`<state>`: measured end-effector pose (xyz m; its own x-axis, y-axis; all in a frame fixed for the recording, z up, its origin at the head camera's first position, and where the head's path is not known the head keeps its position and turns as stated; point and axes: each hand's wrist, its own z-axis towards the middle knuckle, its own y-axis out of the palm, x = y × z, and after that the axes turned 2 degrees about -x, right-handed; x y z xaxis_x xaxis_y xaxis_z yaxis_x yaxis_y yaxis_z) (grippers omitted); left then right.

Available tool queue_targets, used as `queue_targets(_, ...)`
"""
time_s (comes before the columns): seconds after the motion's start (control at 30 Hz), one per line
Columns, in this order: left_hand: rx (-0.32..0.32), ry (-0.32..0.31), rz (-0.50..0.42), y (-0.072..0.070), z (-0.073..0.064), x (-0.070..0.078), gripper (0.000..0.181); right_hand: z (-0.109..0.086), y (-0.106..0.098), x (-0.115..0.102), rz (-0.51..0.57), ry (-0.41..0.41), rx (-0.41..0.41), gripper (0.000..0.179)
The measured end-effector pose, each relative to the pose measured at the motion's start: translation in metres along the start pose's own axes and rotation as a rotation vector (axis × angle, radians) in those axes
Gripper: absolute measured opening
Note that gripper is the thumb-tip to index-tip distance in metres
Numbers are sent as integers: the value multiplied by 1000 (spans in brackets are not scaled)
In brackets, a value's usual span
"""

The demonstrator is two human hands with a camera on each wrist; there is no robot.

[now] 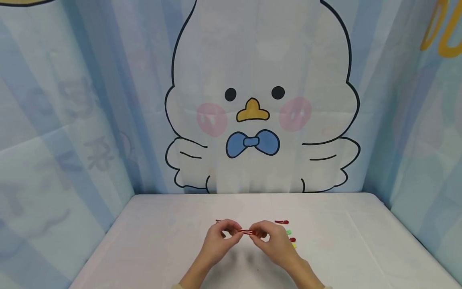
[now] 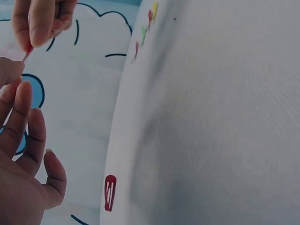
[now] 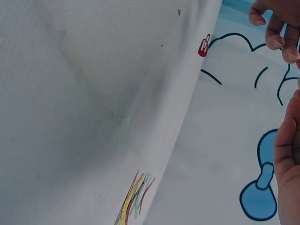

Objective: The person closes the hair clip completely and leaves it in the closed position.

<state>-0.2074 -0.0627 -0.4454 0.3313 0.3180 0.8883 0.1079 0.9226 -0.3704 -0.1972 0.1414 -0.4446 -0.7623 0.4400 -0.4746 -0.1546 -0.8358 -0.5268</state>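
Between my two hands, above the table, is a red snap hair clip [image 1: 246, 231]. The thumb and fingertips of my left hand [image 1: 221, 241] pinch its left end. At its right end my right hand [image 1: 275, 244] pinches it the same way. The left wrist view shows only a sliver of this red clip, between the left hand [image 2: 28, 164] and the right hand [image 2: 44, 21]. A second red clip [image 2: 110, 193] lies on the table; in the head view it is mostly hidden behind the left hand.
Beside the right hand, on the white-covered table [image 1: 162, 241], lies a column of clips: a red one [image 1: 281, 222], a green one [image 1: 288, 232], another red one [image 1: 292, 239] and a yellow one [image 1: 294, 245], some partly hidden. Printed curtains [image 1: 252, 172] stand behind and at both sides.
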Motion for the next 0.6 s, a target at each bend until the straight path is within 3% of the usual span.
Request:
queue_targets(0.27, 10, -26, 44, -7, -1, -10, 14, -2, -6, 6, 22, -16, 64, 33)
queue_targets(0.6, 39, -42, 75, -17, 3, -20, 14, -4, -16, 9, 18, -18, 75, 33)
